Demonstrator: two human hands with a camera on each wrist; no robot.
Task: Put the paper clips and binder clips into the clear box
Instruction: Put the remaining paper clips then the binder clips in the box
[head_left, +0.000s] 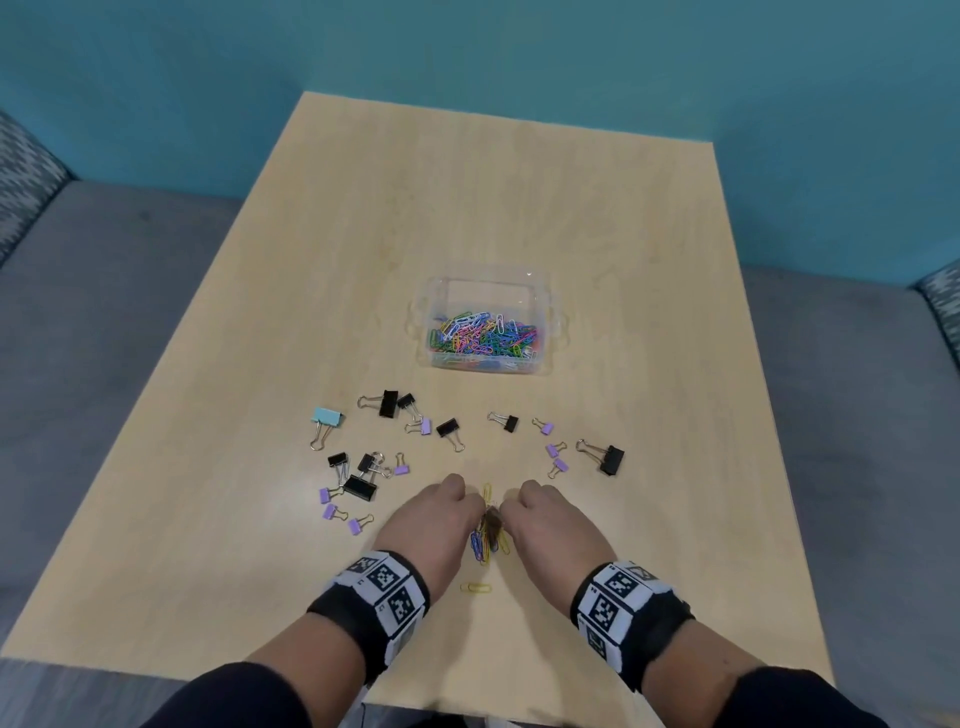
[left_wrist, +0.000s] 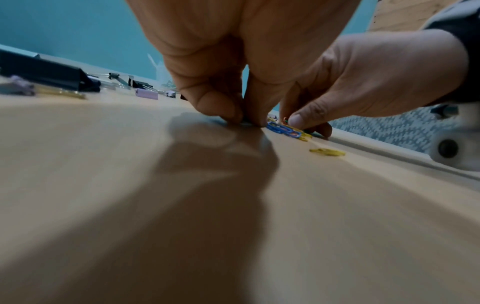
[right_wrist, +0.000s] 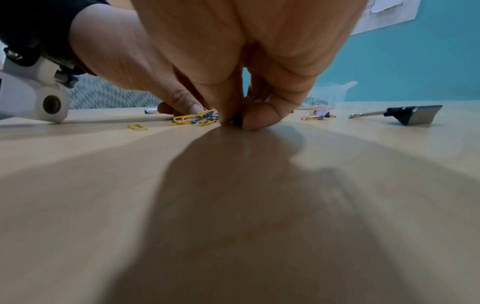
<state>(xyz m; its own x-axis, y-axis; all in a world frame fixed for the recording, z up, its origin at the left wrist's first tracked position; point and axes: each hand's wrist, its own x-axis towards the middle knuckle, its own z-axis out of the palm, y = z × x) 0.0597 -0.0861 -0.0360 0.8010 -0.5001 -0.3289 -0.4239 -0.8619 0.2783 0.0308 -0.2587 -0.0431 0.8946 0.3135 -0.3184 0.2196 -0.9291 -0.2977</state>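
Observation:
The clear box (head_left: 548, 332) stands mid-table, holding many coloured paper clips. Close to the table's front edge lies a small pile of blue and yellow paper clips (head_left: 487, 540), with my two hands meeting over it. My left hand (head_left: 470, 506) has its fingers curled down and pinches at the pile's left side; its fingertips (left_wrist: 233, 117) touch the table. My right hand (head_left: 519, 506) pinches at the pile's right side, thumb and fingertips (right_wrist: 255, 118) pressed together on the wood. One yellow paper clip (head_left: 475, 587) lies apart, nearer me. Black, purple and light blue binder clips (head_left: 358, 486) are scattered on the table.
More binder clips lie right of my hands, among them a large black one (head_left: 605, 457) and small purple ones (head_left: 555, 449). A light blue binder clip (head_left: 326, 422) lies far left. Bare wood stretches beyond the box. Grey seating flanks the table.

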